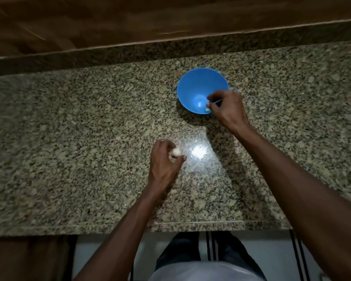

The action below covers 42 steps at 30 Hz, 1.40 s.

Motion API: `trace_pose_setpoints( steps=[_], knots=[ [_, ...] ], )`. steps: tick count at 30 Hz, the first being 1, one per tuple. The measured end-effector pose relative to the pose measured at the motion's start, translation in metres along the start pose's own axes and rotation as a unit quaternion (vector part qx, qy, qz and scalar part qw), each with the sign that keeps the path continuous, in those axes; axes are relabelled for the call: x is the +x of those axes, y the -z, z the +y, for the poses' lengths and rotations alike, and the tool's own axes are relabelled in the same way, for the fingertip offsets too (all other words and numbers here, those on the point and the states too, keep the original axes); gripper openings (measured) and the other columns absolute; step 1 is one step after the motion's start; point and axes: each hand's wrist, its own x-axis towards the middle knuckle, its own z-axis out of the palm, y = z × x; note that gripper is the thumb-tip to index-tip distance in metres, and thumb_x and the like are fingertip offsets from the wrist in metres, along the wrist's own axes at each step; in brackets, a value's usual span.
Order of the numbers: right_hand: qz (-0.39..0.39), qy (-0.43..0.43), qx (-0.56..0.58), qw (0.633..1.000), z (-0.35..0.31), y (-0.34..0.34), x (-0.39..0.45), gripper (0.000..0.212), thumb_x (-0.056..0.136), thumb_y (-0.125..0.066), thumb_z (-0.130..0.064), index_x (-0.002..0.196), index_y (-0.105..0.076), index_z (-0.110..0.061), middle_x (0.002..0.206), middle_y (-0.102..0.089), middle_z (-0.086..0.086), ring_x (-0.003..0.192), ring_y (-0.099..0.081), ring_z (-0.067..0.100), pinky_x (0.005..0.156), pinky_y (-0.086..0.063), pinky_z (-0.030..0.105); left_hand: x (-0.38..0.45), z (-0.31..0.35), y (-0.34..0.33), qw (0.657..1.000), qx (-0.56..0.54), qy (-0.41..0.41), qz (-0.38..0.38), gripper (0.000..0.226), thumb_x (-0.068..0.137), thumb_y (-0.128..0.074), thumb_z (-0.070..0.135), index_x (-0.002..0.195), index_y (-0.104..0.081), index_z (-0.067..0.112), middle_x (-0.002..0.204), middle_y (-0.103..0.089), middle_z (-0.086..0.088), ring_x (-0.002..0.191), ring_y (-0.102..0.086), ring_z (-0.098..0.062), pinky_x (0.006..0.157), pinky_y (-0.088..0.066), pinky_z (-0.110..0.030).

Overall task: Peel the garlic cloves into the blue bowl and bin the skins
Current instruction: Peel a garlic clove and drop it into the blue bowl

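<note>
A blue bowl (193,86) stands on the speckled granite counter (69,138), right of centre. My right hand (227,108) hovers over the bowl's near right rim with its fingers curled. A small pale clove (207,109) shows just below its fingertips, by the rim; whether the fingers still hold it is unclear. My left hand (164,159) is nearer to me, in the middle of the counter. Its fingers curl round a white garlic bulb (176,151), which looks blurred.
A raised granite ledge (170,47) runs along the back of the counter, with a brown wall behind it. The counter's front edge (190,224) lies close to my body. A bright light reflection (199,152) glares beside my left hand. No bin is in view.
</note>
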Motion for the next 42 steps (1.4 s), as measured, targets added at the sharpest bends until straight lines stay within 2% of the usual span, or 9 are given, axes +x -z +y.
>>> trace_pose_setpoints(
  steps=[2, 6, 9, 12, 16, 20, 24, 28, 42],
  knots=[
    [0.002, 0.008, 0.001, 1.000, 0.000, 0.000, -0.005, 0.025, 0.092, -0.077, -0.017, 0.114, -0.079, -0.005, 0.107, -0.079, 0.009, 0.087, -0.071, 0.015, 0.087, -0.060, 0.032, -0.006, 0.000, -0.002, 1.000, -0.017, 0.025, 0.004, 0.029, 0.083, -0.084, 0.025, 0.101, -0.062, 0.019, 0.099, -0.055, 0.002, 0.085, -0.056, -0.008, 0.071, -0.043, -0.013],
    [0.050, 0.020, 0.077, 0.996, 0.006, 0.011, -0.036, 0.019, 0.095, -0.072, -0.017, 0.111, -0.080, -0.011, 0.102, -0.076, -0.001, 0.087, -0.068, 0.001, 0.077, -0.051, 0.005, -0.016, 0.015, -0.007, 0.978, -0.152, 0.131, 0.051, 0.024, 0.088, -0.081, 0.016, 0.105, -0.065, 0.020, 0.094, -0.067, 0.002, 0.081, -0.064, -0.007, 0.072, -0.054, -0.019],
    [-0.025, -0.035, 0.153, 0.987, 0.017, 0.011, -0.067, 0.017, 0.096, -0.073, -0.020, 0.110, -0.081, -0.016, 0.097, -0.079, -0.006, 0.091, -0.073, 0.003, 0.082, -0.060, 0.021, -0.019, 0.029, -0.008, 0.937, -0.293, 0.184, 0.043, 0.028, 0.089, -0.082, 0.015, 0.113, -0.068, 0.012, 0.106, -0.074, -0.003, 0.098, -0.071, -0.013, 0.084, -0.059, -0.024],
    [-0.161, -0.132, 0.294, 0.933, 0.028, 0.001, -0.099, 0.021, 0.099, -0.072, -0.015, 0.118, -0.077, -0.008, 0.101, -0.080, 0.012, 0.095, -0.078, 0.026, 0.085, -0.065, 0.043, -0.022, 0.046, -0.012, 0.916, -0.358, 0.180, 0.021, 0.035, 0.086, -0.082, 0.004, 0.118, -0.069, 0.001, 0.111, -0.076, -0.005, 0.101, -0.074, -0.011, 0.086, -0.060, -0.027],
    [-0.233, -0.157, 0.392, 0.876, 0.028, -0.006, -0.128, 0.029, 0.100, -0.070, -0.018, 0.125, -0.073, -0.005, 0.113, -0.078, 0.014, 0.104, -0.076, 0.023, 0.084, -0.063, 0.033, -0.027, 0.061, -0.022, 0.945, -0.301, 0.122, 0.033, 0.031, 0.082, -0.086, 0.005, 0.109, -0.071, 0.008, 0.100, -0.075, -0.001, 0.088, -0.073, -0.012, 0.079, -0.061, -0.030],
    [-0.185, -0.180, 0.436, 0.862, 0.028, -0.006, -0.137, 0.024, 0.096, -0.075, -0.013, 0.118, -0.076, -0.006, 0.106, -0.080, 0.011, 0.097, -0.077, 0.019, 0.079, -0.060, 0.025, -0.030, 0.069, -0.030, 0.982, -0.178, 0.044, 0.031, 0.029, 0.083, -0.086, 0.015, 0.108, -0.071, 0.021, 0.100, -0.073, 0.009, 0.090, -0.071, -0.009, 0.078, -0.061, -0.031],
    [-0.186, -0.200, 0.477, 0.835, 0.039, -0.002, -0.137, 0.025, 0.099, -0.070, -0.011, 0.123, -0.073, -0.005, 0.115, -0.078, 0.011, 0.106, -0.075, 0.024, 0.091, -0.060, 0.030, -0.032, 0.076, -0.031, 0.972, -0.224, 0.074, 0.016, 0.029, 0.084, -0.084, 0.007, 0.109, -0.073, 0.016, 0.105, -0.075, 0.006, 0.098, -0.073, -0.012, 0.083, -0.062, -0.029],
    [-0.188, -0.213, 0.485, 0.827, 0.044, 0.002, -0.135, 0.031, 0.098, -0.070, -0.006, 0.128, -0.068, 0.000, 0.116, -0.076, 0.018, 0.107, -0.075, 0.026, 0.095, -0.060, 0.033, -0.032, 0.077, -0.033, 0.972, -0.219, 0.074, 0.031, 0.014, 0.087, -0.083, 0.015, 0.099, -0.077, 0.011, 0.100, -0.075, 0.004, 0.095, -0.072, -0.009, 0.083, -0.061, -0.027],
    [-0.103, -0.255, 0.498, 0.822, 0.038, -0.009, -0.142, 0.037, 0.086, -0.082, -0.012, 0.120, -0.074, 0.001, 0.114, -0.078, 0.011, 0.109, -0.075, 0.024, 0.093, -0.060, 0.031, -0.031, 0.086, -0.047, 0.970, -0.216, 0.055, 0.096, 0.014, 0.088, -0.082, 0.018, 0.097, -0.078, 0.009, 0.099, -0.072, 0.003, 0.093, -0.069, -0.007, 0.080, -0.059, -0.024]
  ],
)
